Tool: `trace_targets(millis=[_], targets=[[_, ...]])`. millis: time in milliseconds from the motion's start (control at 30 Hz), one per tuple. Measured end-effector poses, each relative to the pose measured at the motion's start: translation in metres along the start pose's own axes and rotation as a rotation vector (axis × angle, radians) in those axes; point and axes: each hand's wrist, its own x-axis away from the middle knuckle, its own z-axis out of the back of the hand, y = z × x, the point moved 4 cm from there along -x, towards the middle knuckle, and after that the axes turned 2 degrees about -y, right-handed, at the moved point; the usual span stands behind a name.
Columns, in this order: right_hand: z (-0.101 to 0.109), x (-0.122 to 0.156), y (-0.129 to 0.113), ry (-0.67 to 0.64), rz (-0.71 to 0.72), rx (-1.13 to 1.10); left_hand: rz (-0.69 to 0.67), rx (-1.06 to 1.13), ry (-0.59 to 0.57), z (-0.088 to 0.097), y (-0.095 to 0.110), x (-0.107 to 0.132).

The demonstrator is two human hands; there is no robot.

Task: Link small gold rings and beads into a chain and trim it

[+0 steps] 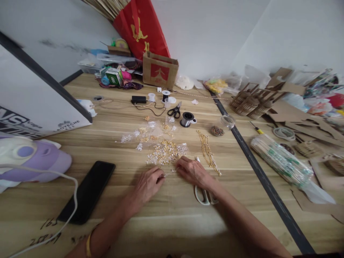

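Note:
My left hand (150,182) rests low over the table with its fingers pinched together at one end of a thin silvery strand (169,173), perhaps a short chain. My right hand (192,171) has its fingers closed at the near right edge of a pile of gold and silver beads (163,152); whatever they pinch is too small to make out. Under the right wrist lie white-handled scissors (202,197), partly covered by the arm. Gold chains (206,150) are stretched out just beyond that hand. Small clear bags of findings (145,134) lie behind the pile.
A black phone (87,191) and a purple-white device (40,161) with a white cable are on the left. Farther back are black scissors (174,111), a wire spool (187,119) and a jar of beads (217,130). Wrapped sticks (281,157) and cardboard crowd the right.

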Motion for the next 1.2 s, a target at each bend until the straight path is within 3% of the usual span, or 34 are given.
trace_targets(millis=[333,1200], targets=[[0.002,0.001,0.005,-0.06,-0.047,0.143,-0.01,-0.066,-0.008,-0.004,0.001,0.0],[0.007,0.003,-0.002,-0.042,-0.005,0.103,0.008,0.005,-0.117,0.002,-0.003,0.0]])
